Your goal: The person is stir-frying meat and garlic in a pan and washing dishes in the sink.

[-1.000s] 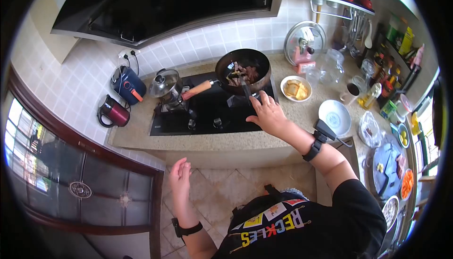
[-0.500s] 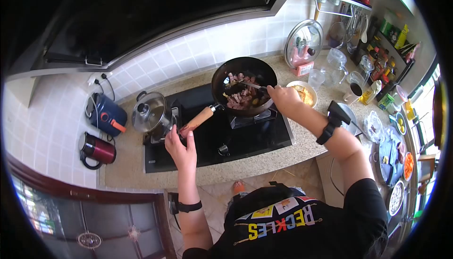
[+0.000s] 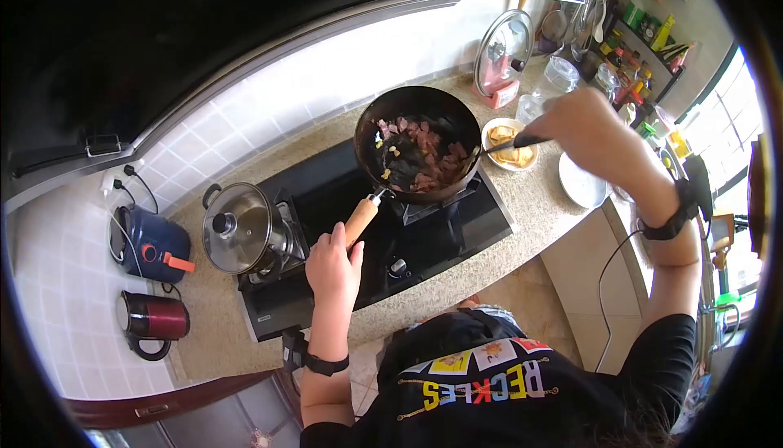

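Observation:
A dark wok stands on the right burner, with pieces of reddish meat and pale yellow bits inside. Its wooden handle points down-left, and the handle's end lies between the thumb and fingers of my left hand, which is closed on it. My right hand is raised to the right of the wok, wrapped round the dark handle of a spatula. The spatula's far end is at the wok's right rim; its blade is hard to make out. Below the spatula sits a bowl of fried egg-like food.
A lidded pot occupies the left burner of the black stove. A blue appliance and red kettle stand at left. A white plate, a glass lid and several bottles are at right.
My right hand has lifted the spatula from the meat and moved right, out past the wok's rim. My left hand has closed round the wok handle. The camera view has shifted.

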`<state>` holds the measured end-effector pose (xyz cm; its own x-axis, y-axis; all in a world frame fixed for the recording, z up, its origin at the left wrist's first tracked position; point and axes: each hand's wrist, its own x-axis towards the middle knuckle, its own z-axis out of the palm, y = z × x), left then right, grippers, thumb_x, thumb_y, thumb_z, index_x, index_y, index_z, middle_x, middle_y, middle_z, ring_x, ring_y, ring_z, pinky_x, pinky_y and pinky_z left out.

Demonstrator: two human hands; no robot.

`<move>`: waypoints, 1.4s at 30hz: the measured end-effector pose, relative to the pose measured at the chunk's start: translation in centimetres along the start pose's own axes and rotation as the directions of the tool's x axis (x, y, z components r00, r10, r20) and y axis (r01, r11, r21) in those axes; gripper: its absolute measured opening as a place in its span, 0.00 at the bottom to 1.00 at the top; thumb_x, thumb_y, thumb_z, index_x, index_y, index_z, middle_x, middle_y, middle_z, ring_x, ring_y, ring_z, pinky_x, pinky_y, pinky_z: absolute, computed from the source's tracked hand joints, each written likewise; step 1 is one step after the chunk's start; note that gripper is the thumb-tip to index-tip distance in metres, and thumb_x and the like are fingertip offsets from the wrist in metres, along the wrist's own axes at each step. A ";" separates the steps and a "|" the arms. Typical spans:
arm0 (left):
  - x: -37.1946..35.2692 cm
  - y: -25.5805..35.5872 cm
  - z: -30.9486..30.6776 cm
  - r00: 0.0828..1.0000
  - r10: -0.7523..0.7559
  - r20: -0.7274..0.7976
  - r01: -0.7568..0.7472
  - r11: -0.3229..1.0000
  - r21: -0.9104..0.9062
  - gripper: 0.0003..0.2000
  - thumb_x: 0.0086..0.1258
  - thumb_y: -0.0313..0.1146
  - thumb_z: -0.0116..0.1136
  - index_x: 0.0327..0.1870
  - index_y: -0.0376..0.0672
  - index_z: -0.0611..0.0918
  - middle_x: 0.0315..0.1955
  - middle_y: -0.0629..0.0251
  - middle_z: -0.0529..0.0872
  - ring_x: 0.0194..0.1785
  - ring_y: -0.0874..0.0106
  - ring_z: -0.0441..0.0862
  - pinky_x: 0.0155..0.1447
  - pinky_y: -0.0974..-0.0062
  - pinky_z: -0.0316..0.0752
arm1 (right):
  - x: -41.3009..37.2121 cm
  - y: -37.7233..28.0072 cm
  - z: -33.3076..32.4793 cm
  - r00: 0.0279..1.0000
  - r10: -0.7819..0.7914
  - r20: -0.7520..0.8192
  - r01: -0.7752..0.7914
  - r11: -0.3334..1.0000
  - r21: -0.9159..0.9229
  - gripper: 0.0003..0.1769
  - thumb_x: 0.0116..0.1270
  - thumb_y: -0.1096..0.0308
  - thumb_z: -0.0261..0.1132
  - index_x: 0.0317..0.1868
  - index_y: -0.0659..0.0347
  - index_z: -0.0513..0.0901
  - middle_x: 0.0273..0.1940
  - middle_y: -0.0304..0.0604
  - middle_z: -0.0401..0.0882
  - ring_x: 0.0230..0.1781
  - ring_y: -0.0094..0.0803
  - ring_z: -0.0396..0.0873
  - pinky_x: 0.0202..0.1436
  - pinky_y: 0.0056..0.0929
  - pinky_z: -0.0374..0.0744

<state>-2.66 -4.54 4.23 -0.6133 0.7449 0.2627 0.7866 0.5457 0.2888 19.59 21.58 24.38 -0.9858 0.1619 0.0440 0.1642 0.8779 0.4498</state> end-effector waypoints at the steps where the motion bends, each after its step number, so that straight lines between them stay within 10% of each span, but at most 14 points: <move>1: 0.0 -0.1 0.1 1.000 -0.006 0.000 0.006 1.000 0.015 0.21 0.59 0.38 0.64 0.52 0.41 0.76 0.31 0.59 0.78 0.36 0.59 0.80 0.38 0.63 0.76 | 1.2 -1.2 0.9 0.989 -0.039 0.140 0.045 0.998 -0.041 0.17 0.54 0.74 0.57 0.44 0.50 0.82 0.28 0.39 0.78 0.27 0.36 0.79 0.29 0.33 0.75; 13: -1.6 -1.3 -0.2 0.990 -0.085 -0.116 0.068 0.986 -0.149 0.20 0.59 0.39 0.65 0.51 0.44 0.80 0.29 0.60 0.78 0.32 0.60 0.80 0.36 0.65 0.75 | 8.1 3.0 3.7 0.956 0.228 0.183 -0.264 0.942 0.209 0.12 0.58 0.61 0.64 0.36 0.59 0.84 0.31 0.53 0.81 0.34 0.45 0.82 0.37 0.44 0.78; 16: -1.5 -1.3 0.1 0.986 -0.091 -0.141 0.059 0.975 -0.213 0.19 0.59 0.39 0.65 0.51 0.44 0.80 0.28 0.59 0.78 0.31 0.60 0.79 0.35 0.65 0.74 | 9.9 3.6 3.7 0.844 0.275 0.461 -0.318 0.948 0.017 0.22 0.59 0.49 0.65 0.40 0.62 0.84 0.45 0.53 0.81 0.43 0.45 0.83 0.47 0.39 0.80; 21: -1.7 -1.3 0.1 0.983 -0.086 -0.160 0.051 0.976 -0.211 0.19 0.59 0.38 0.66 0.51 0.44 0.80 0.28 0.59 0.78 0.30 0.60 0.79 0.35 0.65 0.74 | 12.2 3.4 11.3 0.724 0.287 0.627 -0.567 0.765 0.305 0.27 0.57 0.42 0.64 0.32 0.62 0.84 0.39 0.54 0.82 0.43 0.46 0.81 0.50 0.40 0.77; 24: -1.5 -1.5 0.0 0.987 -0.068 -0.143 0.033 0.972 -0.233 0.19 0.58 0.38 0.66 0.51 0.43 0.80 0.28 0.58 0.78 0.31 0.60 0.79 0.36 0.66 0.74 | 9.3 1.2 11.4 0.962 0.071 0.265 -0.229 0.740 0.633 0.19 0.55 0.53 0.66 0.34 0.62 0.83 0.35 0.53 0.80 0.41 0.47 0.79 0.45 0.42 0.76; 34: -2.1 -2.6 0.8 0.983 -0.151 -0.101 0.070 0.827 -0.558 0.17 0.60 0.30 0.65 0.49 0.34 0.79 0.37 0.57 0.84 0.37 0.70 0.82 0.42 0.76 0.75 | 2.6 0.9 1.0 0.993 0.014 0.118 -0.053 0.944 0.327 0.13 0.56 0.70 0.60 0.43 0.53 0.84 0.30 0.46 0.81 0.34 0.44 0.80 0.38 0.41 0.75; 37: -2.1 -2.6 1.0 0.984 -0.132 -0.119 0.041 0.822 -0.568 0.16 0.62 0.29 0.64 0.49 0.34 0.79 0.37 0.57 0.84 0.37 0.72 0.82 0.41 0.76 0.76 | 2.2 -0.7 2.6 0.974 -0.200 -0.105 0.220 0.945 0.242 0.14 0.56 0.74 0.58 0.43 0.57 0.83 0.28 0.46 0.80 0.34 0.43 0.81 0.36 0.39 0.77; 38: -2.1 -2.7 1.2 0.985 -0.128 -0.119 0.038 0.823 -0.567 0.16 0.62 0.29 0.64 0.49 0.34 0.79 0.37 0.57 0.84 0.37 0.72 0.82 0.41 0.76 0.76 | 3.1 -2.0 3.3 0.982 -0.158 0.106 0.136 0.972 0.192 0.16 0.55 0.76 0.58 0.45 0.59 0.80 0.29 0.47 0.81 0.34 0.43 0.82 0.35 0.39 0.79; 42: -2.4 -2.6 0.8 0.987 -0.106 -0.124 0.031 0.867 -0.497 0.15 0.62 0.30 0.63 0.49 0.35 0.78 0.36 0.56 0.83 0.36 0.67 0.82 0.42 0.73 0.75 | 5.4 -2.9 7.4 0.985 0.075 0.155 -0.105 0.975 0.195 0.16 0.56 0.75 0.58 0.47 0.62 0.77 0.29 0.50 0.80 0.35 0.45 0.82 0.36 0.40 0.79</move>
<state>-3.14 -7.42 2.12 -0.6973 0.6297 0.3424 0.6275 0.3054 0.7162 14.04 23.28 16.73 -0.9534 0.2955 -0.0610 0.2707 0.9269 0.2601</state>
